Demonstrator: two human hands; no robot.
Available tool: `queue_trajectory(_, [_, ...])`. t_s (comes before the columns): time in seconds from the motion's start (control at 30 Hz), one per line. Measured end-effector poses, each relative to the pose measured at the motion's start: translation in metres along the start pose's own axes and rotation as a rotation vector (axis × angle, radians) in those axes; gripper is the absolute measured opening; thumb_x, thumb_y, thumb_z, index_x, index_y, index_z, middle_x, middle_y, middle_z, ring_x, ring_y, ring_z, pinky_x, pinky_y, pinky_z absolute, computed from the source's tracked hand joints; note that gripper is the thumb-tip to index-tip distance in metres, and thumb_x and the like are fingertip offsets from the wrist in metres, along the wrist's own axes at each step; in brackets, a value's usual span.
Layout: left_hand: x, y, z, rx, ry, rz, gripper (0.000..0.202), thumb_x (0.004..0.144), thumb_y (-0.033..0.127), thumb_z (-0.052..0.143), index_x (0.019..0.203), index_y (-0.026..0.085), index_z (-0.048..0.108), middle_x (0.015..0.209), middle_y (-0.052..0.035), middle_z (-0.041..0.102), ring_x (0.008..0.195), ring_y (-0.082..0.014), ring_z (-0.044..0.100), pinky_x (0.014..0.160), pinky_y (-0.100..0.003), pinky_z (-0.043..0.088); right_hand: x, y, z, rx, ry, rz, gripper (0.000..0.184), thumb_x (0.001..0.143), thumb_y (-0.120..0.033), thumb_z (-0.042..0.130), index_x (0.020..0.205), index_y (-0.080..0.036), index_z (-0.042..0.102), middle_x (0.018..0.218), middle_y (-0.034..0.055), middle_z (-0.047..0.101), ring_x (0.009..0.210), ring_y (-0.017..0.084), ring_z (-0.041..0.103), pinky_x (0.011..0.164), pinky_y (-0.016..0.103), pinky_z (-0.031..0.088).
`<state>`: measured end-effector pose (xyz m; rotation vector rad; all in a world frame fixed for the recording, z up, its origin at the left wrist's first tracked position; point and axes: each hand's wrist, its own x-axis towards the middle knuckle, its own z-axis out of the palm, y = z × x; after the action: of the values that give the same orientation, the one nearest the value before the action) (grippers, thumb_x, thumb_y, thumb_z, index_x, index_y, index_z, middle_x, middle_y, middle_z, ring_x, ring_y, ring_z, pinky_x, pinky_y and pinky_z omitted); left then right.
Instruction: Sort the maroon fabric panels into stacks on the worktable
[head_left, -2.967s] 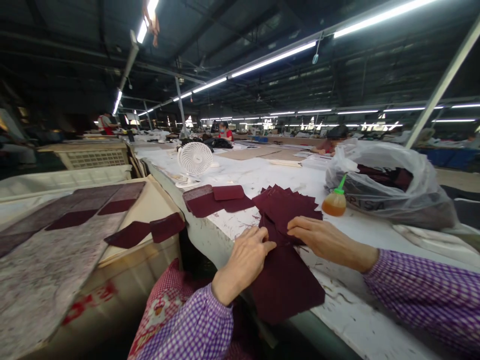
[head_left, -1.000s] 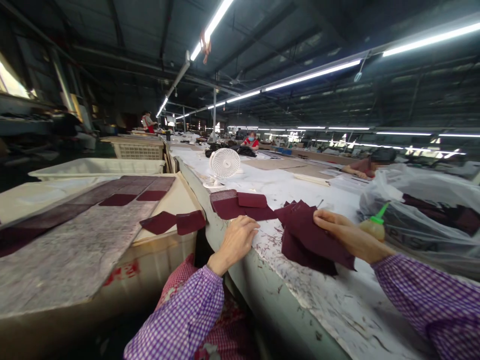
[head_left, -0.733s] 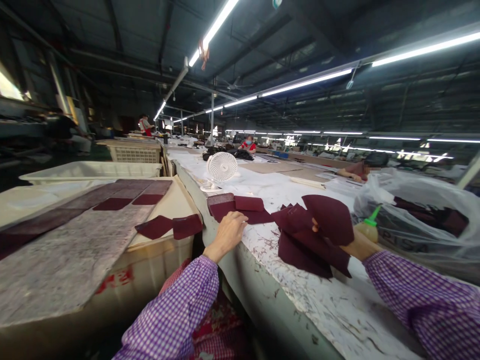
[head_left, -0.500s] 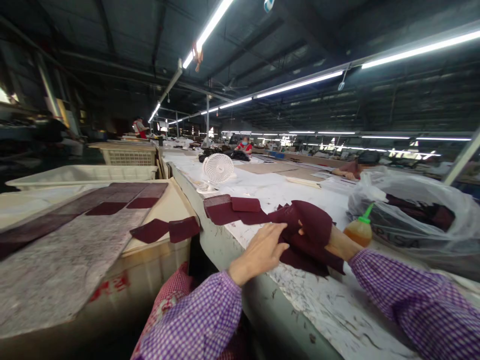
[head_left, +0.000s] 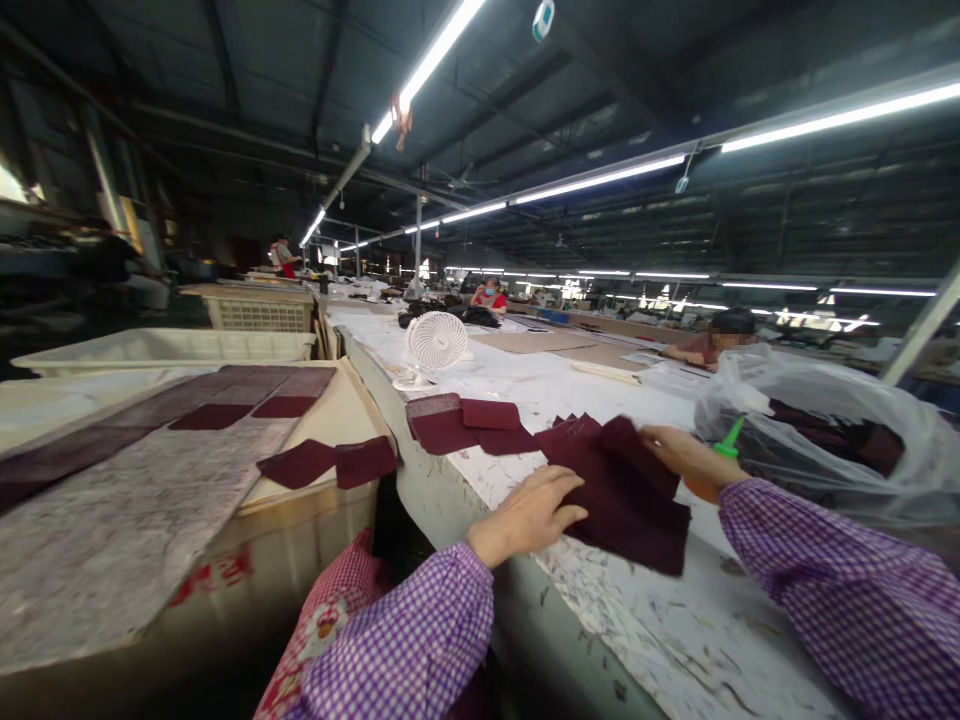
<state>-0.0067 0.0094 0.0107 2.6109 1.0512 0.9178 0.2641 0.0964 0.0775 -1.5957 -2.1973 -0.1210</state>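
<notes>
A pile of dark maroon fabric pieces (head_left: 626, 515) lies on the white-covered table in front of me. My left hand (head_left: 529, 515) is open, palm down, with its fingers a little apart at the pile's left edge. At the far right side of the pile, my right hand (head_left: 686, 458) has its fingers closed on the edge of a raised, slightly blurred maroon piece (head_left: 637, 450); its thumb is hidden. Beyond my left hand lie flatter maroon pieces (head_left: 442, 430) at the table's edge. A glue bottle (head_left: 727, 440) with a green nozzle stands partly behind my right wrist.
A clear plastic bag (head_left: 825, 420) with dark pieces is at the right. A white fan (head_left: 435, 345) stands on the table (head_left: 525, 365). Left, across a gap, a cream bin (head_left: 300, 560) bears a grey sheet and maroon pieces (head_left: 296, 465). Co-workers sit or stand farther off.
The maroon piece that was curled up in my right hand is now lower and flatter over the pile. My right hand has shifted slightly right and up; my left hand moved slightly right and down.
</notes>
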Motion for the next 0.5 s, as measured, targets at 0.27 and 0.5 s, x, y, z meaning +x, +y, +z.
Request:
queue_trajectory(0.27, [-0.013, -0.087, -0.03, 0.296, 0.192, -0.366, 0.028, 0.09, 0.015, 0.038, 0.103, 0.011, 0.063, 0.112, -0.013, 0.06, 0.108, -0.0246, 0.052, 0.097, -0.038, 0.04, 0.057, -0.086, 0.04, -0.013, -0.169, -0.334, 0.031, 0.087, -0.019, 0.041, 0.104, -0.02, 0.067, 0.11, 0.0047, 0.067, 0.105, 0.02, 0.058, 0.095, 0.03, 0.041])
queue_trajectory(0.5, [-0.007, -0.113, -0.035, 0.36, 0.093, -0.375, 0.028, 0.088, 0.017, 0.04, 0.094, 0.014, 0.067, 0.103, -0.0095, 0.064, 0.098, -0.0216, 0.057, 0.09, -0.033, 0.043, 0.099, -0.161, 0.117, -0.025, -0.364, -0.487, 0.046, 0.078, -0.011, 0.048, 0.122, -0.02, 0.059, 0.134, 0.0062, 0.052, 0.111, 0.023, 0.056, 0.098, 0.032, 0.039])
